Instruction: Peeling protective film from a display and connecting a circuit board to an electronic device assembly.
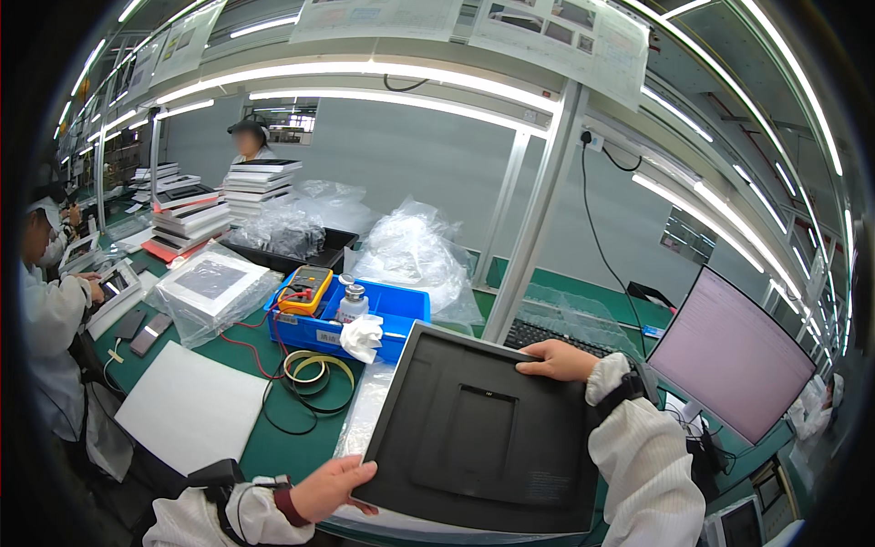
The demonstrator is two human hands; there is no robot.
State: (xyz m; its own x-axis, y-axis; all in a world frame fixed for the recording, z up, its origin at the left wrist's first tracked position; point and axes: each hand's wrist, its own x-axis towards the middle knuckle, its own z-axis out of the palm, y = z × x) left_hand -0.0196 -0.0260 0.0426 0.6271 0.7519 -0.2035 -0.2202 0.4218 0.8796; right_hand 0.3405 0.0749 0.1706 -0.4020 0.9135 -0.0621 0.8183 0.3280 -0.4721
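1. At the lower centre of the frame, a flat black-backed panel (483,447) lies tilted between both hands, its back facing up; whether it touches the pale material beneath, I cannot tell.
2. The left hand (333,488) has its grip pinching the panel's lower left corner, thumb on top; the right hand (558,360) has its grip closed over the upper right edge.
3. Done, as far as shows: the back cover looks seated all round, with its central recess bare and nothing plugged into it.
4. Not done, as far as shows: the panel carries no wrapping, whereas a white-framed panel (214,283) at left of centre sits in a clear bag. The front face is hidden, so its state cannot be judged.
5. Unheld on the green worktop (292,451), a white sheet (191,406) lies at lower left; near the centre, a blue bin (394,349) holds a yellow meter (308,290) and a bottle (352,305).
6. Upper left, several stacks of panels (260,196) stand apart from the hands; how many are finished, I cannot tell.
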